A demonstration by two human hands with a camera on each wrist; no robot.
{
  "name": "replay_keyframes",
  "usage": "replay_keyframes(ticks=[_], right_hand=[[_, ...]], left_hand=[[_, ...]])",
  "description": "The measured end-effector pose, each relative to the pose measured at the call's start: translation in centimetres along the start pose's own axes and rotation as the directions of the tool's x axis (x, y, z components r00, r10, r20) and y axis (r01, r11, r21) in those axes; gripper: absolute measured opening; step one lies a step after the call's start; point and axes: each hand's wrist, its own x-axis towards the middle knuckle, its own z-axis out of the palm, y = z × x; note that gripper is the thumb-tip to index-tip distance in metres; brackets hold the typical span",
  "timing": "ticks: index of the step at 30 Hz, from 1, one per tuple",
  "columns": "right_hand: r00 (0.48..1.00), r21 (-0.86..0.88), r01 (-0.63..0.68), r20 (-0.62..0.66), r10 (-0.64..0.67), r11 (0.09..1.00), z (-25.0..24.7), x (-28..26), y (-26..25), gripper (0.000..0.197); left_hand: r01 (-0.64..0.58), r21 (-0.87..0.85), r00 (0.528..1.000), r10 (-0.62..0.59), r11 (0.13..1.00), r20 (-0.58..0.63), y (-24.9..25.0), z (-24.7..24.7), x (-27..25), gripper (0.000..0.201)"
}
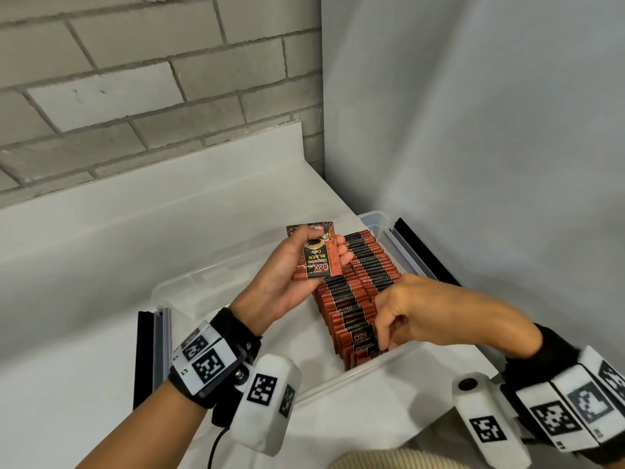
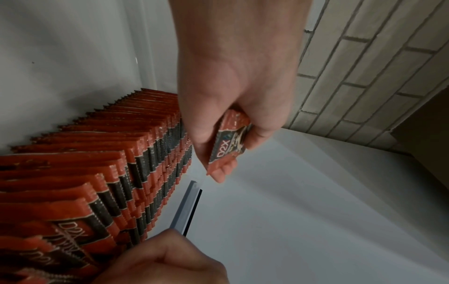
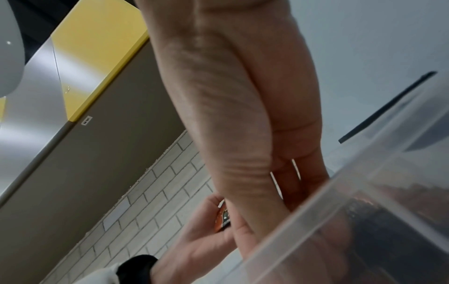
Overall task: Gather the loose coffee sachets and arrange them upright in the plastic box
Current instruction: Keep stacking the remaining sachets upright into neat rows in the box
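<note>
A person's left hand (image 1: 287, 275) holds a small stack of red-and-black coffee sachets (image 1: 316, 253) above the far half of a clear plastic box (image 1: 368, 374), thumb across the printed face and fingers curled behind, with the top sachet's label (a cup and the word "BLACK") facing the head camera upside down. In the left wrist view the same hand (image 2: 238, 80) pinches the sachets (image 2: 229, 139) between thumb and fingers, just beside the packed rows.

The right hand (image 1: 436, 313) reaches down into the near end of the box, its fingers (image 1: 384, 336) bent and their tips touching the tops of the sachets standing there; whether they actually grip one cannot be told from any view, and the right wrist view shows the hand (image 3: 243, 115) only from behind, through the blurred wall of the box (image 3: 364, 211).

The box sits on a white table (image 1: 84, 282) in a corner, with a brick wall (image 1: 135, 79) behind and a plain white panel (image 1: 473, 130) to the right. Rows of sachets (image 1: 358, 292) stand upright on edge in the right part of the box, tightly packed from the far wall to the near one, while the left part shows bare plastic. Both wrists carry black straps with white camera housings (image 1: 263, 401) bearing square black-and-white markers.
</note>
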Motion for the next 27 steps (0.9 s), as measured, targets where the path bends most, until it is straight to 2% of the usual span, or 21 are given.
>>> replay_keyframes(ticks=[7, 9, 11, 16, 21, 27], right_hand=[[1.0, 0.026, -0.012, 0.024, 0.011, 1.0, -0.3, -0.4, 0.2, 0.023], [1.0, 0.098, -0.018, -0.012, 0.019, 0.995, -0.4, -0.5, 0.3, 0.021], [0.993, 0.185, -0.029, -0.108, 0.049, 0.982, -0.5, -0.5, 0.4, 0.018], [0.907, 0.449, -0.032, -0.362, 0.214, 0.893, -0.2, 0.3, 0.6, 0.016], [0.825, 0.558, -0.015, -0.462, 0.326, 0.829, -0.5, 0.7, 1.1, 0.026], [0.74, 0.63, 0.04, -0.541, 0.401, 0.776, -1.5, 0.8, 1.2, 0.033]], left_hand=[[-0.067, 0.117, 0.997, 0.061, 0.991, 0.047, -0.1, -0.2, 0.1, 0.014], [-0.099, 0.164, 0.995, 0.092, 0.982, 0.045, -0.2, -0.3, 0.2, 0.015], [-0.126, 0.193, 0.992, 0.122, 0.973, 0.034, -0.2, -0.4, 0.3, 0.016], [-0.173, 0.197, 0.984, 0.176, 0.965, 0.003, -0.1, -0.6, 0.4, 0.024], [-0.193, 0.158, 0.979, 0.201, 0.968, -0.031, 0.0, -0.8, 0.6, 0.013], [-0.16, 0.164, 0.987, 0.16, 0.973, 0.011, -0.1, -0.4, 0.4, 0.016]])
